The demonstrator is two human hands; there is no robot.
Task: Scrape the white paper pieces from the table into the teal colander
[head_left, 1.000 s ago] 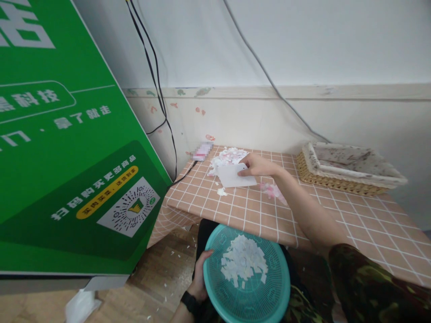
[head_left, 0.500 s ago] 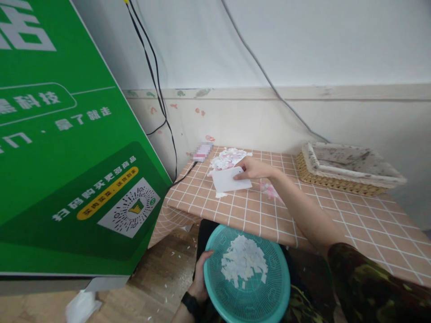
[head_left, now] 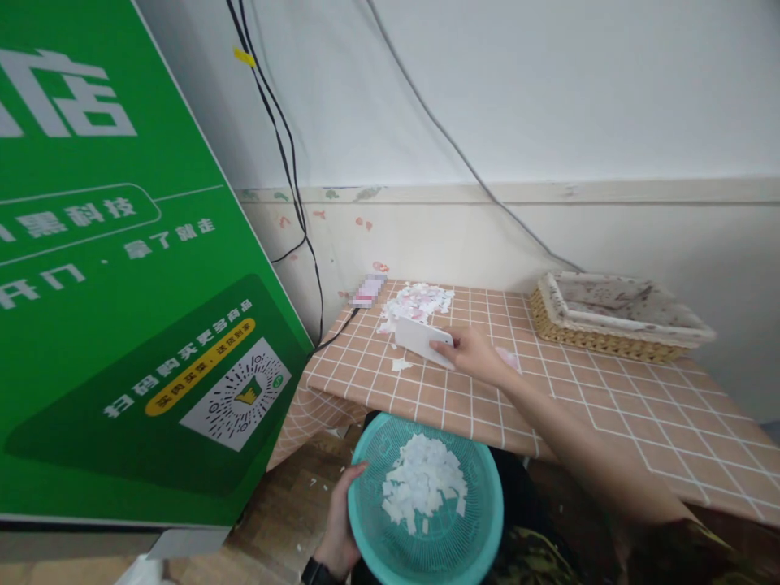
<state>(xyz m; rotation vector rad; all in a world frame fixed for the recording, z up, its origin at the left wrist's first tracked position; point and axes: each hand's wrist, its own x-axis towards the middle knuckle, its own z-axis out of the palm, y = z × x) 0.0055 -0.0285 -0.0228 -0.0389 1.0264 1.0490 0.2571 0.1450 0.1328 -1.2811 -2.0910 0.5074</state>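
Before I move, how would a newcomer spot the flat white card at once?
Find the brown, white-gridded tabletop; toward its left end lies a heap of white and pinkish scraps. Just in front of that heap, the right hand grips the flat white card. Unlike the small ragged scraps, it is one broad, straight-edged piece.

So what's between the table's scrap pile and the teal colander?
Head view: a flat white piece in the right hand, a loose scrap and checked tablecloth.

Teal basket (head_left: 451, 552), white card (head_left: 411, 335), white paper scraps (head_left: 422, 479), tan tablecloth (head_left: 585, 394) with white grid
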